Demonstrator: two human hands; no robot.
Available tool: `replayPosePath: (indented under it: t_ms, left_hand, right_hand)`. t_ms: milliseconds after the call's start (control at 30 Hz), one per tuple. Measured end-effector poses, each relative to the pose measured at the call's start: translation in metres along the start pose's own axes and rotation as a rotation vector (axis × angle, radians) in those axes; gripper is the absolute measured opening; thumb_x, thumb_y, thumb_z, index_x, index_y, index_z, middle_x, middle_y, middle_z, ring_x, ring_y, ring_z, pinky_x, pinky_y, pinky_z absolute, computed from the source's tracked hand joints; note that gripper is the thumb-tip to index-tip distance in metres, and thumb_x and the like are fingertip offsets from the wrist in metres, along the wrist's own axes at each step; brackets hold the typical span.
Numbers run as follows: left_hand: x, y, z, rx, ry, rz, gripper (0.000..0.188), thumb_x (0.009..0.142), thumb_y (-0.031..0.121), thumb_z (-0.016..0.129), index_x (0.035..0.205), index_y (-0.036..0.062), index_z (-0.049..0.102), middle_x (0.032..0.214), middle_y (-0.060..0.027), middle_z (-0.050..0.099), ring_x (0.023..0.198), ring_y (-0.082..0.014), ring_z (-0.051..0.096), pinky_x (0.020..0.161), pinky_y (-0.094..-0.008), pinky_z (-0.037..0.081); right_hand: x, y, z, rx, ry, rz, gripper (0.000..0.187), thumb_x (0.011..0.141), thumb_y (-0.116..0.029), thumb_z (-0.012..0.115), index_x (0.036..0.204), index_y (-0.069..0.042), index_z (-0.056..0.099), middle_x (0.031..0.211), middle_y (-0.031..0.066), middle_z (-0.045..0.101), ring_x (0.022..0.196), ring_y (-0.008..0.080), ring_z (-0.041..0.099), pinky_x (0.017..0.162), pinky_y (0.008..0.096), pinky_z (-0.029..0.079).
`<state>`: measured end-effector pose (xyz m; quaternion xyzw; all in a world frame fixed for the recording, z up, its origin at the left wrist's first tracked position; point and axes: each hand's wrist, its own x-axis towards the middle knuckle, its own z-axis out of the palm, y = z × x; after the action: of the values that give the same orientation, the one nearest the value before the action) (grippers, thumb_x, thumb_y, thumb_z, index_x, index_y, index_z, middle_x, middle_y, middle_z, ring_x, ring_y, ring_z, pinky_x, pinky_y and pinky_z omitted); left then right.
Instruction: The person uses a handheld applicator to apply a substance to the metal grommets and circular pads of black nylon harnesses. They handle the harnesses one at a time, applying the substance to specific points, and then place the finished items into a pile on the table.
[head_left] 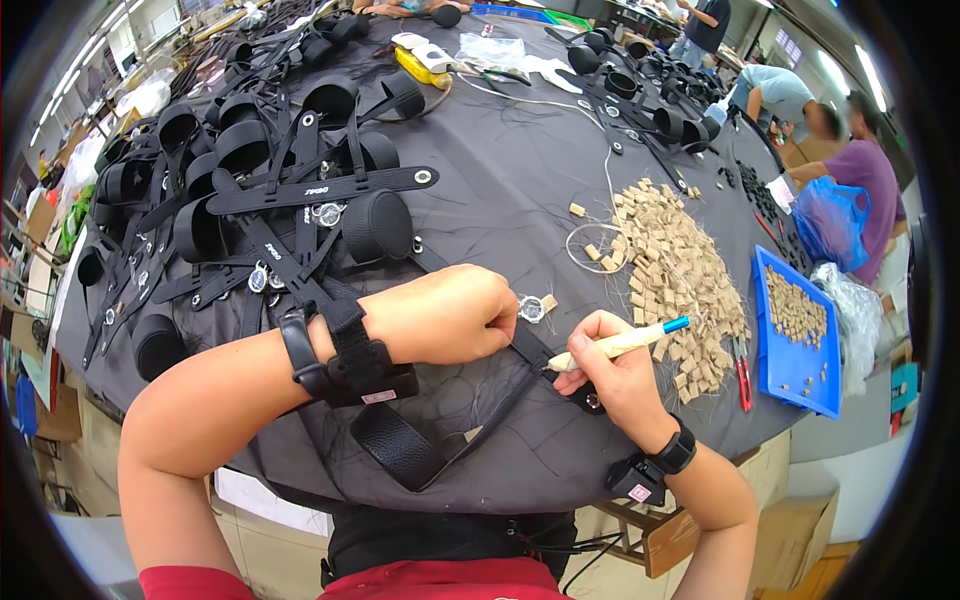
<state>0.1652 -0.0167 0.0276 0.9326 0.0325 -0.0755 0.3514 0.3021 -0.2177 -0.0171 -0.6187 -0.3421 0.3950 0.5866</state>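
Note:
My left hand (468,315) is closed, knuckles up, over a black strap (532,350) that runs out from beneath it; its fingertips are mostly hidden. My right hand (622,378) grips a pen-like tool (620,343) wrapped in cream material, with a blue end. Its narrow tip points down at the strap, close to or touching it. Beside the left hand lies a round silver dial (531,308) with a small tan tab (549,302) next to it. A thin strap leads down to a black textured cup (398,446) near the table's front edge.
Black straps with cups (377,226) are heaped at left. A pile of tan tabs (668,270) lies right of my hands, with red-handled scissors (743,385) and a blue tray (830,396) beyond. A yellow-and-white power strip (423,62) lies farther back. People work at the far right.

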Motion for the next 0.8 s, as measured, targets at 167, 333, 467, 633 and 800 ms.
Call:
replayPosePath:
  t_ms: [167, 333, 467, 633, 800]
  left_hand:
    - [0.002, 0.007, 0.008, 0.249, -0.004, 0.154, 0.023, 0.078, 0.013, 0.068, 0.098, 0.0020, 0.067, 0.099, -0.0128, 0.064, 0.095, -0.0320, 0.062, 0.085, -0.0412, 0.049]
    - [0.005, 0.010, 0.022, 0.376, 0.064, 0.219, 0.022, 0.077, 0.017, 0.072, 0.095, 0.0058, 0.065, 0.095, -0.0095, 0.063, 0.095, -0.0295, 0.061, 0.085, -0.0415, 0.046]
    - [0.007, 0.013, 0.026, 0.296, -0.003, 0.201, 0.022, 0.077, 0.017, 0.074, 0.092, 0.0062, 0.061, 0.091, -0.0084, 0.062, 0.091, -0.0301, 0.062, 0.083, -0.0407, 0.046]
    - [0.006, 0.009, 0.031, 0.331, 0.041, 0.246, 0.019, 0.079, 0.014, 0.072, 0.089, 0.0043, 0.060, 0.090, -0.0100, 0.061, 0.083, -0.0314, 0.063, 0.078, -0.0415, 0.048]
    - [0.008, 0.003, 0.036, 0.424, 0.039, 0.295, 0.015, 0.082, 0.015, 0.070, 0.081, 0.0024, 0.062, 0.084, -0.0110, 0.060, 0.080, -0.0315, 0.063, 0.074, -0.0408, 0.051]
  right_hand:
    - [0.000, 0.008, -0.005, 0.124, 0.021, -0.026, 0.019, 0.098, -0.019, 0.059, 0.093, -0.001, 0.055, 0.079, 0.0105, 0.066, 0.062, 0.0147, 0.068, 0.056, 0.0261, 0.058]
    - [0.000, 0.010, -0.007, 0.163, 0.017, -0.029, 0.018, 0.098, -0.018, 0.058, 0.092, -0.001, 0.054, 0.080, 0.0115, 0.067, 0.064, 0.0155, 0.069, 0.057, 0.0268, 0.059]
    - [0.000, 0.011, -0.007, 0.154, 0.020, -0.018, 0.017, 0.098, -0.017, 0.058, 0.092, -0.001, 0.054, 0.080, 0.0110, 0.067, 0.065, 0.0157, 0.069, 0.057, 0.0266, 0.059]
    - [-0.001, 0.009, -0.007, 0.135, 0.012, 0.002, 0.018, 0.097, -0.017, 0.060, 0.093, 0.000, 0.054, 0.080, 0.0097, 0.066, 0.066, 0.0151, 0.069, 0.058, 0.0263, 0.059]
    - [-0.003, 0.009, -0.006, 0.110, 0.007, -0.015, 0.018, 0.097, -0.017, 0.061, 0.093, 0.000, 0.055, 0.080, 0.0091, 0.066, 0.067, 0.0134, 0.069, 0.060, 0.0250, 0.059]
